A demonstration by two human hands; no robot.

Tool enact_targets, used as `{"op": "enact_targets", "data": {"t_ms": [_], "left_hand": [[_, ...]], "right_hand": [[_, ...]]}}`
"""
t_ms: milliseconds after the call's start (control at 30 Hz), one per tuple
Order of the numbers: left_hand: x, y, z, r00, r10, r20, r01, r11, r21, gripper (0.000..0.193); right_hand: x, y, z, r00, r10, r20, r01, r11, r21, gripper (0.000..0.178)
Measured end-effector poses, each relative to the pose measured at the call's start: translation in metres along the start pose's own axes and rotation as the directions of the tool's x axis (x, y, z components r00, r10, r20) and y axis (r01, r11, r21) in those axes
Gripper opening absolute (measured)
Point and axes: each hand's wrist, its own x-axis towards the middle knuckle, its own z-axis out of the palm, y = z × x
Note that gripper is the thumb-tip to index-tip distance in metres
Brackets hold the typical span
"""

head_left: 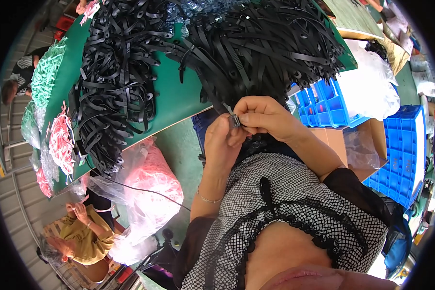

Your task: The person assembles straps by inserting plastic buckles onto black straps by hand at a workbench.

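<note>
Close in front of my body, at the near edge of the green table, both hands work on one small piece. My left hand point(221, 137) is closed, its thumb and fingers pinching a small grey buckle point(234, 121) on a black strap. From the other side my right hand point(267, 117) grips the same piece with thumb and curled fingers. My fingers hide much of the strap. Just beyond lies a big heap of black ridged straps point(270, 48). A second long pile of black straps point(116, 72) lies to its left.
The green table point(179, 87) also bears green straps point(48, 72) and pink straps point(62, 140) at left. A clear bag of pink pieces point(152, 179) stands below its edge. Blue crates point(326, 104) and a cardboard box point(331, 142) stand right. A co-worker point(84, 237) sits at lower left.
</note>
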Motion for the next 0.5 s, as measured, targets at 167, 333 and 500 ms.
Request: {"op": "enact_targets", "data": {"t_ms": [167, 333, 500], "left_hand": [[0.0, -0.003, -0.001, 0.994, 0.08, -0.07, -0.056, 0.953, 0.297, 0.032], [-0.005, 0.013, 0.007, 0.957, 0.222, -0.185, -0.086, 0.83, 0.551, 0.011], [-0.006, 0.019, 0.005, 0.95, 0.271, -0.153, -0.059, 0.64, 0.766, 0.008]], "right_hand": [[-0.001, -0.006, 0.002, 0.997, -0.081, -0.01, 0.079, 0.991, -0.105, 0.011], [-0.003, -0.004, 0.002, 0.886, -0.461, 0.055, 0.407, 0.714, -0.57, 0.011], [0.0, 0.005, -0.003, 0.833, -0.552, 0.038, 0.398, 0.55, -0.735, 0.013]]}}
